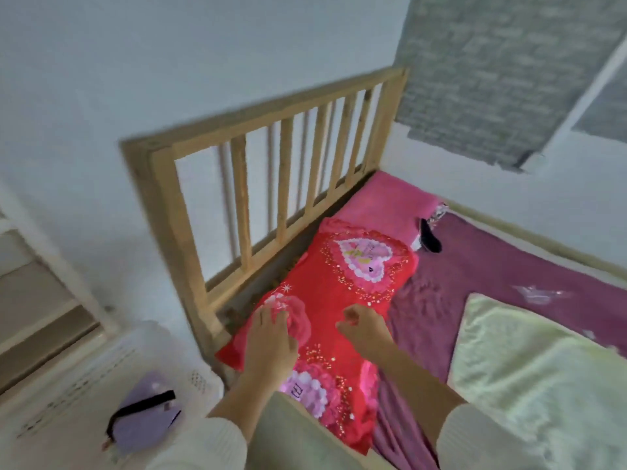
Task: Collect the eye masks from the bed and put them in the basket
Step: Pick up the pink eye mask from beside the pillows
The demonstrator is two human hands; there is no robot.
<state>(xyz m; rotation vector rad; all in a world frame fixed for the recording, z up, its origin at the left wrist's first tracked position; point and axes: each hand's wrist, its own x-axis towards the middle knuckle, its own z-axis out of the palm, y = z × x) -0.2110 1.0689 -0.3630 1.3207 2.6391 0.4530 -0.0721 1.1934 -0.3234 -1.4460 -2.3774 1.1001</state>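
A lilac eye mask (146, 417) with a black strap lies inside the white basket (84, 364) on the floor left of the bed. A dark eye mask (429, 237) lies on the purple sheet beside the pink pillow. Another pale, glittery item (537, 295) sits on the sheet further right; I cannot tell whether it is a mask. My left hand (271, 337) rests flat on the red floral pillow (325, 300), fingers spread, holding nothing. My right hand (364, 325) hovers over the same pillow with fingers loosely curled, nothing visible in it.
A wooden slatted headboard (271, 171) stands behind the pillows. A pink pillow (383, 201) lies at the far corner. A pale green blanket (543, 378) covers the bed's right side. Walls close the bed in on two sides.
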